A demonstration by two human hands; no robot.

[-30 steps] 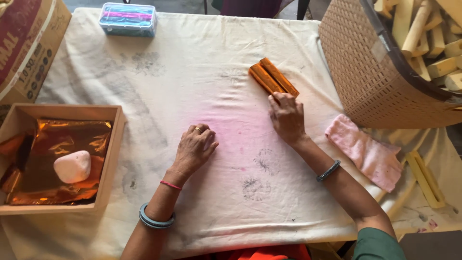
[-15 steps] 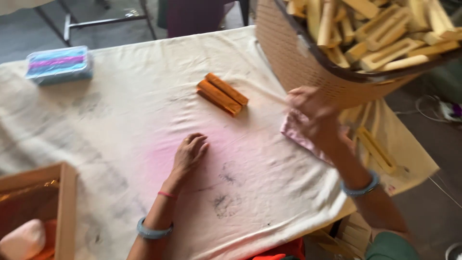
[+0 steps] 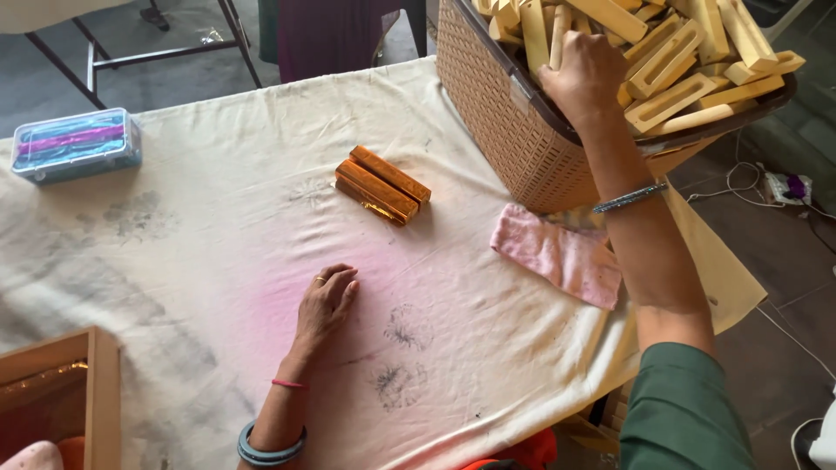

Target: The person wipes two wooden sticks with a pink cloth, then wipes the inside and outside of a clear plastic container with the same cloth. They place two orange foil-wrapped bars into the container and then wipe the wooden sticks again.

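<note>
Pale wooden blocks [image 3: 688,70] fill the woven basket [image 3: 514,130] at the worktop's far right, and my right hand [image 3: 582,77] is curled around one among them. My left hand [image 3: 325,302] rests loose and empty on the stained cloth [image 3: 192,261], near the orange foil-wrapped bars [image 3: 381,184].

single view, head-worn, looking steeply down and slightly forward over a cloth-covered table [image 3: 200,261]. close range: the wearer's forearms enter from 6 o'clock, left hand [image 3: 324,300] near centre, right hand [image 3: 585,77] up at 1 o'clock in a woven basket [image 3: 505,130]. frame tilts a little, table edge running toward 4 o'clock. floor shows at 12 and 3 o'clock. no second view to overlap.
</note>
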